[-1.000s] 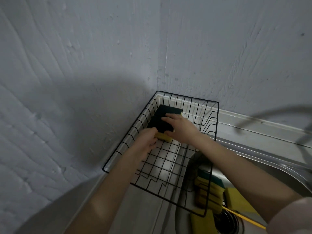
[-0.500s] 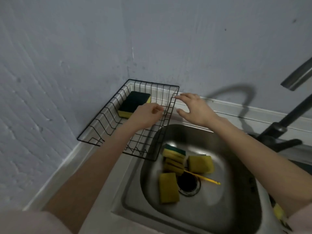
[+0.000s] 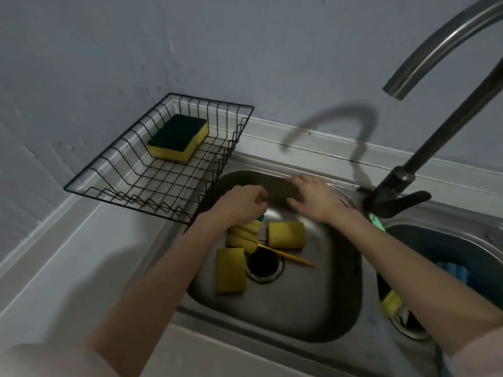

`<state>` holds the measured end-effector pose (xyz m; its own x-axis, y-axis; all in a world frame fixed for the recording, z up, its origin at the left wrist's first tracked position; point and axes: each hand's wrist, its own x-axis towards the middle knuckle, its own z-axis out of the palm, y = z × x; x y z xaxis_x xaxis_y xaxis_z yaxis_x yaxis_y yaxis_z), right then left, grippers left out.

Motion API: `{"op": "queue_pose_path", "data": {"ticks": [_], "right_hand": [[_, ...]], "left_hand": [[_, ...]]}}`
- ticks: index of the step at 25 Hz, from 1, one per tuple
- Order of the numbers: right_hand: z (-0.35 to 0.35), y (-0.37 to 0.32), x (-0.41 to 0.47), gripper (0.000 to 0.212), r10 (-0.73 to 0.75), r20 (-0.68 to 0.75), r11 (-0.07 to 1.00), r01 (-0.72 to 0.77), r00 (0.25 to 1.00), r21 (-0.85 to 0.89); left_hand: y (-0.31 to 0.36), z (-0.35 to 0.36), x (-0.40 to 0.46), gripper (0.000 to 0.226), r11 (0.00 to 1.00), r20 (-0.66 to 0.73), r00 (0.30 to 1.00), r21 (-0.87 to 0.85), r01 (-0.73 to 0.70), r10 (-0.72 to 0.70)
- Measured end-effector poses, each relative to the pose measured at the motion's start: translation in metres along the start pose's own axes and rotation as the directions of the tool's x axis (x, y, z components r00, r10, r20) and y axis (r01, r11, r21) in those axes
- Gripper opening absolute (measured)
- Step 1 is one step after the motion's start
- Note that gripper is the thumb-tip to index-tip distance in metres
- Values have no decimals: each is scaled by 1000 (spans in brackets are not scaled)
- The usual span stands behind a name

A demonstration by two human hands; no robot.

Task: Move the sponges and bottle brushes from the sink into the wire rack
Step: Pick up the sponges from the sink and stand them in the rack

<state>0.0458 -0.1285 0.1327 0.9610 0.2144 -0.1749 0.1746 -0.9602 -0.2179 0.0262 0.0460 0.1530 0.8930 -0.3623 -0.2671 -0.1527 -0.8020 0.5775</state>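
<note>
Hands first: the left hand [image 3: 242, 204] hangs over the sink basin [image 3: 313, 303] with fingers loosely curled and nothing in them, and the right hand [image 3: 313, 200] is spread flat and empty at about two o'clock from it. Both hover above the pile, which reads as a reach for the next piece.

Directly under the left wrist lies a stack of sponges [image 3: 245, 236], partly hidden. At three o'clock from the stack sits a single yellow sponge [image 3: 285, 235]; at six o'clock another sponge [image 3: 230, 270] lies beside the drain [image 3: 263, 263]. A thin yellow handle [image 3: 288, 257], probably a bottle brush, crosses the drain at a slant; its head is hidden.

Out at ten o'clock the wire rack [image 3: 152, 183] stands on the counter against the wall, one corner over the basin rim, holding one green-topped sponge [image 3: 178, 137] at its far end, so most of the job remains.

Steel basin, pale counter, grey-blue wall, dark faucet [image 3: 408, 170] at two o'clock.
</note>
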Motion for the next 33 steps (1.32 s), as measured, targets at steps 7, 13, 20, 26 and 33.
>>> {"op": "queue_pose_path", "data": {"ticks": [7, 13, 20, 26, 33], "right_hand": [[57, 23, 15, 61, 43, 199, 999, -43, 979, -4], [105, 33, 26, 66, 94, 347, 995, -95, 933, -14], [124, 34, 30, 71, 125, 281, 991, -109, 952, -72], [142, 33, 30, 72, 161, 206, 987, -156, 965, -43], [140, 32, 20, 80, 233, 233, 969, -246, 944, 26]], "left_hand": [[-57, 64, 19, 34, 962, 149, 951, 28, 270, -271], [-91, 107, 28, 47, 912, 225, 884, 120, 391, -409], [-109, 131, 34, 54, 886, 214, 860, 101, 453, -464], [-108, 136, 34, 62, 835, 184, 817, 37, 549, -546], [-115, 131, 28, 78, 796, 257, 785, -84, 599, -564]]}}
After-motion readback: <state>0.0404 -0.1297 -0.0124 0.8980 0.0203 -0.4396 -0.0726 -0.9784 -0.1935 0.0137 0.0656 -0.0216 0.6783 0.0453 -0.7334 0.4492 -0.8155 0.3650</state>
